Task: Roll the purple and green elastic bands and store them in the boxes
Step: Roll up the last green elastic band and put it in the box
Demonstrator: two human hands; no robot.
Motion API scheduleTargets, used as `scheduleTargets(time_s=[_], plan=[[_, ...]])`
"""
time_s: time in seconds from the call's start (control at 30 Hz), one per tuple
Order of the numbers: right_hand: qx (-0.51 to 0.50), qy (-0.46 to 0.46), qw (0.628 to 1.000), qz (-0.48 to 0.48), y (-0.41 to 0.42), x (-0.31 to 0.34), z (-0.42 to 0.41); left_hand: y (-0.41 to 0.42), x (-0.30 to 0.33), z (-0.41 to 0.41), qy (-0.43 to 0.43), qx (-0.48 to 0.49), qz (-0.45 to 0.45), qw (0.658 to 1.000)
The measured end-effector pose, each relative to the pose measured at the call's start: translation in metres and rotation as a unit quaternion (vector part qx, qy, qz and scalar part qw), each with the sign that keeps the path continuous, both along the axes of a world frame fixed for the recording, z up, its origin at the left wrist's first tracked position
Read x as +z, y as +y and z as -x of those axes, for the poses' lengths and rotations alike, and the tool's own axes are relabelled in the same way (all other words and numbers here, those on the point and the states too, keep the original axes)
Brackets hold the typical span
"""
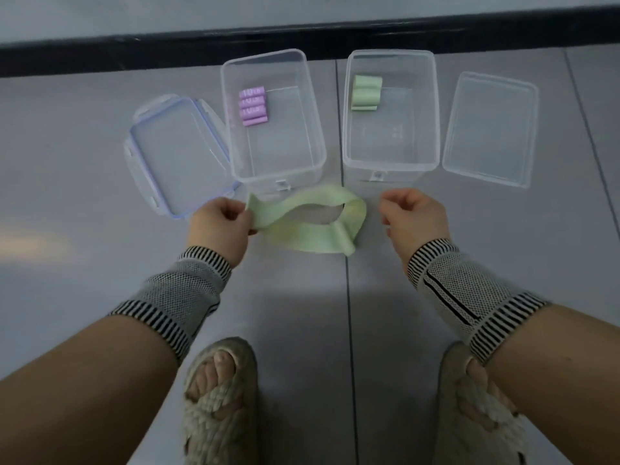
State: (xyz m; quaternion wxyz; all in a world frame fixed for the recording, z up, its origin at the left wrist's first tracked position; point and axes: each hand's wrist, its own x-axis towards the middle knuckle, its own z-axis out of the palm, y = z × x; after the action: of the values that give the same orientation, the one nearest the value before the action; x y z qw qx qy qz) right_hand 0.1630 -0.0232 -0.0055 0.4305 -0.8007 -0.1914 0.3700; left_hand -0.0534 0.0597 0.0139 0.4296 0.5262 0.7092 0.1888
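Sandalled feet (219, 391) nearest; beyond them, left hand (219, 224) pinches the unrolled green band (312, 226); right hand (411, 218) beside it, curled, empty; beyond the pinch, purple rolls (253, 106) and green rolls (366, 93) already boxed; this band probably remains.

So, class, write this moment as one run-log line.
left hand: pinches unrolled green band | right hand: curled, holds nothing | left box: purple rolls | right box: green rolls

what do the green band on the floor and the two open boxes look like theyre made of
Green band: likely thin matte rubber or latex; it flops and twists limply. Left box and right box: probably clear glossy hard plastic; the floor and the rolls inside show through their walls.
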Motion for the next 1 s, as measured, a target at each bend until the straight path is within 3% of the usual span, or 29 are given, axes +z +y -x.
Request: scheduleTargets(time_s=[0.13, 0.23, 0.33, 0.53, 0.77, 0.9, 1.0], plan=[[0.094, -0.053, 0.992, 0.066, -0.008, -0.022, 0.011, -0.017, -0.037, 0.029, 0.188, -0.074, 0.065, 0.977], [0.121, -0.072, 0.984, 0.105, -0.007, -0.032, 0.015, -0.023, -0.044, 0.031, 0.256, -0.158, 0.003, 0.954], [0.139, -0.084, 0.977, 0.139, -0.004, -0.041, 0.019, -0.030, -0.049, 0.027, 0.270, -0.232, -0.039, 0.934], [0.157, -0.115, 0.966, 0.169, -0.005, -0.055, 0.027, -0.027, -0.057, 0.037, 0.233, -0.191, -0.027, 0.953], [0.231, -0.218, 0.928, 0.194, 0.004, -0.057, 0.031, -0.014, -0.056, 0.042, 0.219, -0.107, 0.011, 0.970], [0.164, -0.245, 0.949, 0.108, 0.007, -0.039, 0.022, -0.006, -0.045, 0.037, 0.058, 0.015, 0.049, 0.997], [0.124, -0.232, 0.962, 0.069, 0.007, -0.026, 0.000, 0.003, -0.031, 0.031, -0.059, 0.104, 0.091, 0.989]])
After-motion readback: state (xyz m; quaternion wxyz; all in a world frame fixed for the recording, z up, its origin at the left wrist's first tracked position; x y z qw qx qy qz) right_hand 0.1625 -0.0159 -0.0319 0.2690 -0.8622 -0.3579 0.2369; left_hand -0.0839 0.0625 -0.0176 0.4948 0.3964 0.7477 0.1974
